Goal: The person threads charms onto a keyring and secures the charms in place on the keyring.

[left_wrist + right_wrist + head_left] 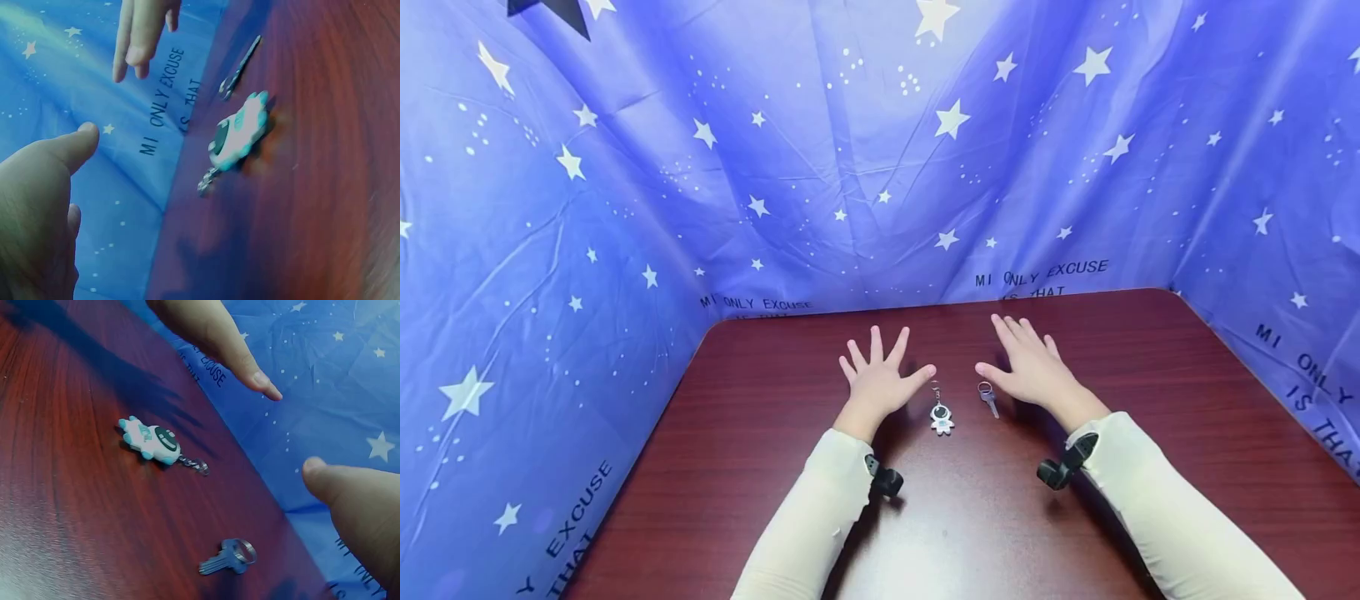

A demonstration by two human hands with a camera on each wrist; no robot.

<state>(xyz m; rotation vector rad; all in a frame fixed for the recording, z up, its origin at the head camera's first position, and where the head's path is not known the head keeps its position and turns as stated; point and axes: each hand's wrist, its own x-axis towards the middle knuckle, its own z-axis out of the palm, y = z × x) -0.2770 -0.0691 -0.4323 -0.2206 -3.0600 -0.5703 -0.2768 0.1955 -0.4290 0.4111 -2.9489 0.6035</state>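
On the dark red wooden table lies a small white astronaut keychain (942, 419) with a short metal chain (194, 465). To its right is a key (989, 402) with a metal split ring (246, 551) through its head; the two things lie apart. My left hand (878, 383), fingers spread, hovers just left of the keychain and holds nothing. Over the table to the key's upper right, my right hand (1036, 371) is also held out with straight fingers and nothing in it. The right thumb appears close to the key ring in the head view; the wrist views show it raised above the table.
A blue curtain (842, 167) with white stars and printed words hangs behind the table (760, 467) and along both sides. Black wrist straps with cameras sit on the left cuff (886, 481) and the right cuff (1066, 462).
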